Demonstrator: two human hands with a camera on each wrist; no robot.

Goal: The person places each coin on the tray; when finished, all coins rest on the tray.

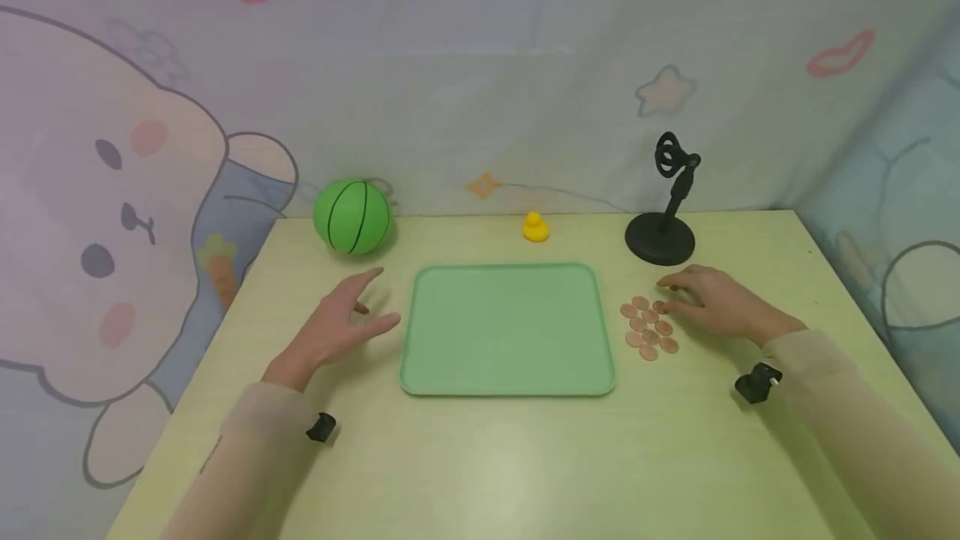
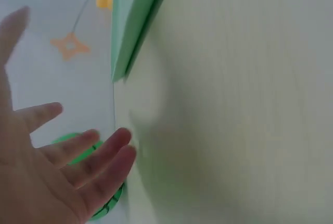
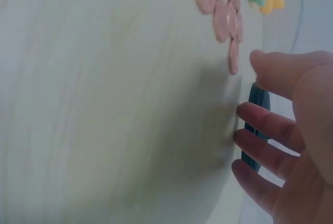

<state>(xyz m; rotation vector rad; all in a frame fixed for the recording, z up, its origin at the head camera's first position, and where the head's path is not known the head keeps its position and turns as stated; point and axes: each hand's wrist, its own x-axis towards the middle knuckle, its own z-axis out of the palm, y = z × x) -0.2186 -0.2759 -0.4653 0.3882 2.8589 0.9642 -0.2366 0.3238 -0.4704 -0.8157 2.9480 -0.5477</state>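
Observation:
My right hand (image 1: 712, 300) hovers at the far right edge of a group of flat copper-coloured discs (image 1: 642, 326), its thumb tip overlapping one of them in the head view. In the right wrist view its fingers (image 3: 265, 153) are spread and loosely bent, with nothing between them, and the discs (image 3: 221, 18) lie beyond the thumb. My left hand (image 1: 335, 325) is held over the table left of a green tray (image 1: 510, 392), fingers and thumb apart. The left wrist view shows that palm (image 2: 39, 182) bare, with the tray's corner (image 2: 127, 47) ahead of it.
Behind the left hand sits a green ball (image 1: 352, 217) with black lines. A small yellow rubber duck (image 1: 536, 227) stands behind the tray. At the back right is a black stand (image 1: 660, 238) with a round base. A printed cloth (image 1: 450, 65) hangs along the table's far edge.

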